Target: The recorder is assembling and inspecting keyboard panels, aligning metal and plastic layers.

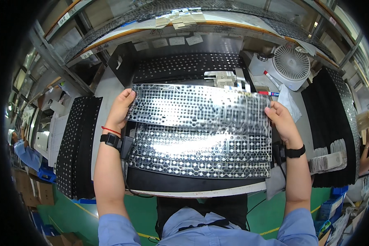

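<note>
A wide, glossy, flexible sheet, covered with dark dots, rings and fine lines, is stretched between my two hands. My left hand pinches its left edge, thumb on top, and my right hand pinches the right edge the same way. Beneath it lie similar patterned sheets on a black work surface, with bright glare across them. The held sheet overlaps their far part, so how many lie there is hidden. Dark wrist straps with boxy units sit on both my wrists.
Behind the sheet stand a black perforated panel and a pile of small pale pieces. A white fan, a red-and-blue marker and a white cloth are at right. Black dotted stacks flank the table, another opposite.
</note>
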`<state>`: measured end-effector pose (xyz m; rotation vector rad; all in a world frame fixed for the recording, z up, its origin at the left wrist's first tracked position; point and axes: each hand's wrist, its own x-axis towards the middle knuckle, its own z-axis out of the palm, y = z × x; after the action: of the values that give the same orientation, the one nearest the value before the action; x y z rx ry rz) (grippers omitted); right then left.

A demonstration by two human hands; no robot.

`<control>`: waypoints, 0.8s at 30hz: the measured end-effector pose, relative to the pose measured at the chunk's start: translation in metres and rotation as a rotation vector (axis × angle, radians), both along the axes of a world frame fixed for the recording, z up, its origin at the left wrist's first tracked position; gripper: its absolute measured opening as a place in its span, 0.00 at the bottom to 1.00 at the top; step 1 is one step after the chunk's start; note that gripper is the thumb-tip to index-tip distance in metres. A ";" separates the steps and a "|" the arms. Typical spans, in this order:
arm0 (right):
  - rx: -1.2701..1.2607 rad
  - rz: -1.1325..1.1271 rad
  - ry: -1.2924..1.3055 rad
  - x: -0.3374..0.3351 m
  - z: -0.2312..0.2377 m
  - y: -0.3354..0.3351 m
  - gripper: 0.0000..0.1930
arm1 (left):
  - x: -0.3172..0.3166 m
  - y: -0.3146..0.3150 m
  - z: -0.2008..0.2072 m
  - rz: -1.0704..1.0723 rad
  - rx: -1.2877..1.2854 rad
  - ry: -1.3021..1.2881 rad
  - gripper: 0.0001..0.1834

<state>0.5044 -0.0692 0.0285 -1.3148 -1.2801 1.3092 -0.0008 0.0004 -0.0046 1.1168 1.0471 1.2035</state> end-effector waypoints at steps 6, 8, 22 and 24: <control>0.091 -0.006 0.014 0.010 -0.013 0.007 0.07 | 0.004 0.001 0.001 0.057 -0.008 -0.055 0.09; 0.109 -0.012 -0.019 0.010 -0.013 0.008 0.07 | 0.006 -0.001 0.003 0.079 -0.008 -0.050 0.09; 0.121 -0.130 -0.011 0.012 -0.013 0.007 0.10 | -0.007 0.000 0.002 0.040 0.020 -0.014 0.12; 0.058 -0.206 0.046 0.005 -0.006 0.003 0.11 | -0.002 -0.002 0.005 0.087 0.046 -0.008 0.14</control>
<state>0.5090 -0.0658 0.0222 -1.3303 -1.1109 1.1443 -0.0032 -0.0011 -0.0001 1.1102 1.0757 1.3056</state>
